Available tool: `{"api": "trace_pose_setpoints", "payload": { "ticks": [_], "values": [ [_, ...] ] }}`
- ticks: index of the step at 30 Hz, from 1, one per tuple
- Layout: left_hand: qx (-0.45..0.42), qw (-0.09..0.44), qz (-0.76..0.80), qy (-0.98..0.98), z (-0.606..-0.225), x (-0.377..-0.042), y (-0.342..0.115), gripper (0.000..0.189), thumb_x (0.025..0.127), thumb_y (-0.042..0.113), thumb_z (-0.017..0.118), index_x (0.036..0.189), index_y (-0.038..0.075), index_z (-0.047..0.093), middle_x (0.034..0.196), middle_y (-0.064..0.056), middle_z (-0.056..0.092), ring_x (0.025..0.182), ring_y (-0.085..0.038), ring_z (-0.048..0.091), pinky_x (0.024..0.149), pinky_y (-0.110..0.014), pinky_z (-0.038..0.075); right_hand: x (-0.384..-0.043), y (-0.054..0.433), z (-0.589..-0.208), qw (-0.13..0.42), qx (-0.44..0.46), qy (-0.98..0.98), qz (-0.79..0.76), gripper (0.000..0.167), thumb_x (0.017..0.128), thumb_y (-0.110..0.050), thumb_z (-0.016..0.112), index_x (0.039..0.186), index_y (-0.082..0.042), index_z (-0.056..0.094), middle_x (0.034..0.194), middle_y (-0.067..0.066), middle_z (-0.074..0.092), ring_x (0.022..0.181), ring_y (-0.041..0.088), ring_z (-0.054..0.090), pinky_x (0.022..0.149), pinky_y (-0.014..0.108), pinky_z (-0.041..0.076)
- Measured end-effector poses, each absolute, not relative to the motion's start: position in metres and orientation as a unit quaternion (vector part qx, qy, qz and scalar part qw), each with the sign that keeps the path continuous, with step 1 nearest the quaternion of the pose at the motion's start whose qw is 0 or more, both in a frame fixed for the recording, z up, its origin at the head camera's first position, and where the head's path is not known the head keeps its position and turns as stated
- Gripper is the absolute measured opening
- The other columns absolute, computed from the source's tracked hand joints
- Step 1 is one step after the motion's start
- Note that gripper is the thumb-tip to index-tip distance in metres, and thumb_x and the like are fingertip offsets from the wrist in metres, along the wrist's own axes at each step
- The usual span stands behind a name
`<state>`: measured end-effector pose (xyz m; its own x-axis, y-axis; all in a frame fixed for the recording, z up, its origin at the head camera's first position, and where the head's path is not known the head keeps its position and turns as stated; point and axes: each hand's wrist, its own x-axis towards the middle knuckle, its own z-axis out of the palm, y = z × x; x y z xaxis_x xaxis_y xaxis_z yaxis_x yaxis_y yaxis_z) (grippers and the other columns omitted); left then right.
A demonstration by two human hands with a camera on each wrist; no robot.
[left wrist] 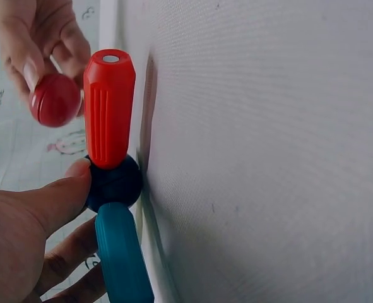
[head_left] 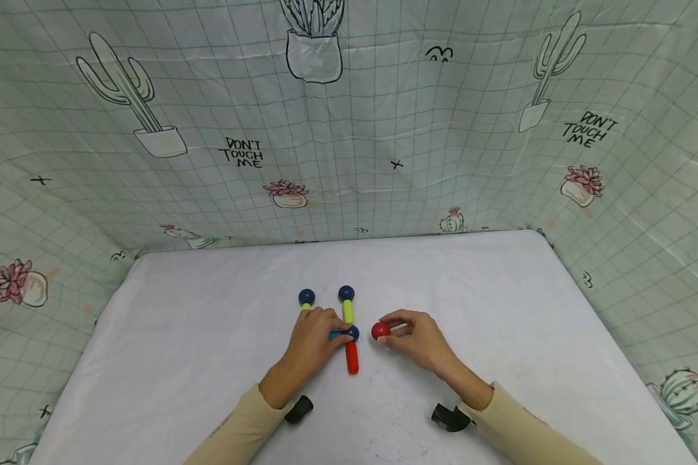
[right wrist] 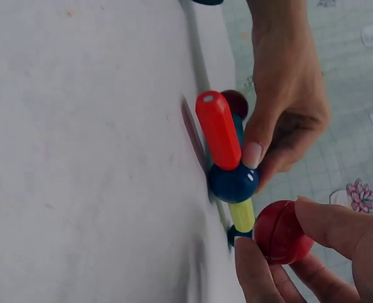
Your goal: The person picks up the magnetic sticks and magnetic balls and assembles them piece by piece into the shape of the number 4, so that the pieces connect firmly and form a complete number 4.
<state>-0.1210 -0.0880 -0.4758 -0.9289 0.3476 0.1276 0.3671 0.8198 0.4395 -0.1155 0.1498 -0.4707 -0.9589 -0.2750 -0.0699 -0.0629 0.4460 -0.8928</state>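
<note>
My left hand [head_left: 313,339] pinches a dark blue ball [left wrist: 115,183] between thumb and fingers. From that ball a red magnetic rod [head_left: 352,358] runs toward me, a blue rod [left wrist: 122,252] goes left under the hand, and a yellow rod [head_left: 348,312] leads away to another dark blue ball [head_left: 346,293]. Just right of this built piece, my right hand [head_left: 420,339] holds a red ball [right wrist: 283,232] with thumb and fingertips. The red rod's near end carries no ball and shows a small metal disc.
Another dark blue ball [head_left: 306,296] with a yellow rod stands beyond my left hand, which partly hides it. Behind the red rod, a dark red ball [right wrist: 235,104] shows in the right wrist view. White cloth [head_left: 209,297] covers the table, with a patterned curtain [head_left: 349,129] around it.
</note>
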Motion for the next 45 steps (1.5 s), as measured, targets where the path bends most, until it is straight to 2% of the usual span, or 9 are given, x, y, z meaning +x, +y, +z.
{"api": "trace_pose_setpoints", "payload": {
  "ticks": [9,30,35,45],
  "values": [
    [-0.186,0.024,-0.236,-0.954,-0.475,-0.12,-0.088,0.025,0.088,0.026,0.088,0.108,0.012,0.085,0.088,0.002,0.071,0.085,-0.016,0.058,0.085,-0.038,0.044,-0.098,0.153,-0.471,0.136,-0.109,0.834,-0.523,0.032,0.091,-0.013,0.083,0.119,0.001,0.074,0.111,0.012,0.076,0.091,0.021,0.075,0.075,0.027,0.057],
    [-0.195,0.036,-0.245,-0.949,-0.475,-0.121,-0.089,0.022,0.088,0.023,0.087,0.107,0.011,0.085,0.087,0.002,0.071,0.085,-0.017,0.059,0.085,-0.038,0.044,-0.076,0.139,-0.475,0.223,-0.133,0.787,-0.559,0.03,0.09,-0.008,0.082,0.116,0.002,0.073,0.104,0.007,0.074,0.082,0.017,0.073,0.071,0.025,0.055],
    [-0.196,0.037,-0.248,-0.948,-0.476,-0.121,-0.09,0.021,0.088,0.023,0.087,0.106,0.011,0.086,0.088,0.002,0.071,0.085,-0.017,0.059,0.084,-0.038,0.043,-0.073,0.136,-0.477,0.236,-0.151,0.777,-0.564,0.028,0.09,-0.007,0.082,0.114,0.003,0.072,0.102,0.007,0.074,0.08,0.013,0.074,0.073,0.023,0.057],
    [-0.192,0.031,-0.245,-0.95,-0.477,-0.122,-0.09,0.021,0.089,0.024,0.087,0.106,0.012,0.086,0.089,0.002,0.072,0.087,-0.018,0.059,0.084,-0.038,0.044,-0.071,0.129,-0.481,0.242,-0.157,0.773,-0.565,0.027,0.087,-0.002,0.082,0.112,0.004,0.072,0.1,0.006,0.073,0.081,0.018,0.075,0.072,0.02,0.058]
  ]
}}
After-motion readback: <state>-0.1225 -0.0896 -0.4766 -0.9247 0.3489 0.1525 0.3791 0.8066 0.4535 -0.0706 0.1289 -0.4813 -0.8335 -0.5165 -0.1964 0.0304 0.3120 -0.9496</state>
